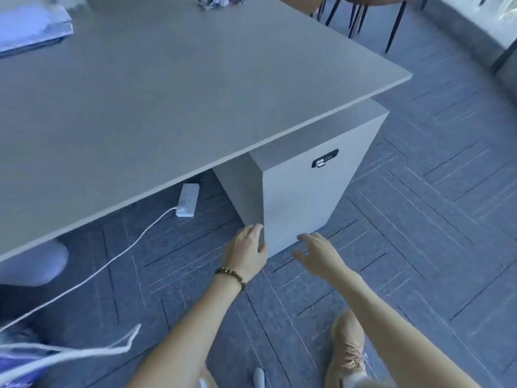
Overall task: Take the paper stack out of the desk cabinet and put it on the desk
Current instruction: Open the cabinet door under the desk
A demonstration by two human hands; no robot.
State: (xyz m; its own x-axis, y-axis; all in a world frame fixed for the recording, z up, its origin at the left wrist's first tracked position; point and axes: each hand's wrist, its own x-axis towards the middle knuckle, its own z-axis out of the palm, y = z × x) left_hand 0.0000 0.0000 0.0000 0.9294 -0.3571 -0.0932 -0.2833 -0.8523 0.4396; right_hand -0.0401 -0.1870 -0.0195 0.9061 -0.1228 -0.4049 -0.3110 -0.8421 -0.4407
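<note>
A grey desk cabinet [305,191] stands under the right end of the grey desk [167,93], its door closed, with a black lock [324,159] near the top. My left hand [247,250], a bead bracelet on its wrist, has its fingers curled around the lower left corner edge of the cabinet. My right hand [317,252] hovers with spread fingers just in front of the door's bottom edge, holding nothing. No paper stack from inside the cabinet shows. A pale stack of papers [30,29] lies at the desk's far left.
A white power strip [188,200] lies under the desk, its cable [112,264] trailing toward the lower left. My tan shoe [348,351] is on the dark carpet at the bottom. Chair legs [361,18] stand behind the desk. Someone's knee [33,264] shows at left.
</note>
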